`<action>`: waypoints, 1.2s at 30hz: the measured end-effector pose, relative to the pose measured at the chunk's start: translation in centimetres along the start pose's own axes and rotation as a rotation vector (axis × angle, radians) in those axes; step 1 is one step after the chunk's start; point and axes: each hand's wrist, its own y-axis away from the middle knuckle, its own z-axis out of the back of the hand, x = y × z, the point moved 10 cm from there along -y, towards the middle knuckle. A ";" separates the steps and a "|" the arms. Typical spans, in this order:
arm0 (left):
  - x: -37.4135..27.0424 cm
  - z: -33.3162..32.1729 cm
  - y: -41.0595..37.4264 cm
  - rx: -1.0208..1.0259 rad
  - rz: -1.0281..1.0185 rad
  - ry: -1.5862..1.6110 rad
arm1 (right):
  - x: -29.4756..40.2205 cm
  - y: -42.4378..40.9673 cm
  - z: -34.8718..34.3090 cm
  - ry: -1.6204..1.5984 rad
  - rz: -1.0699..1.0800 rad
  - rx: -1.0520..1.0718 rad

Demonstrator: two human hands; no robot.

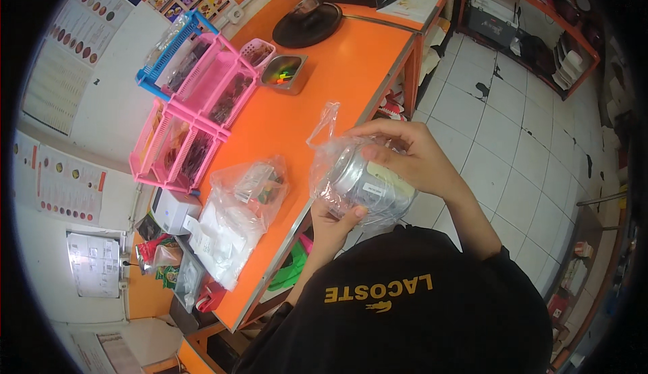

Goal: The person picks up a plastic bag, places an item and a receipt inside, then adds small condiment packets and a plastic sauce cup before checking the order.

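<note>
Between both hands is a rounded, silvery container (372, 189) with a label, inside a clear plastic bag (324, 192). My left hand (336, 222) grips its near left side from below, the thumb on the bag. My right hand (410, 154) lies over its far right side with the fingers spread over the top. The bag's looped handle (324, 126) sticks up at the far left. Both hands are beside the table's edge, over the tiled floor. On the orange table (283, 131) to the left lies another clear plastic bag (253, 187) with small packets inside.
Pink and blue plastic racks (202, 96) stand along the wall, near a metal container (286, 75) and a round black tray (309, 25). A white device (174, 211) and packets stand at the lower left. The table's metal edge (390, 65) runs beside the tiled floor (491, 136).
</note>
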 end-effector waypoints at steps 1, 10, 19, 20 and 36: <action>0.0 0.0 0.0 -0.013 0.001 -0.003 | -0.2 0.1 0.0 0.002 -0.032 0.023; 0.7 0.0 -0.2 0.072 -0.027 -0.012 | -0.6 0.2 0.3 -0.029 -0.078 0.058; -0.5 0.1 -1.6 0.139 -0.033 -0.239 | -10.9 4.3 -1.8 -0.697 -0.372 0.169; 0.1 1.3 -1.4 0.186 -0.112 -0.416 | -12.1 5.3 -2.3 -0.752 -0.433 0.145; -2.8 39.5 9.9 -1.083 -0.020 -1.384 | -14.4 1.7 -23.2 -0.679 -0.693 0.750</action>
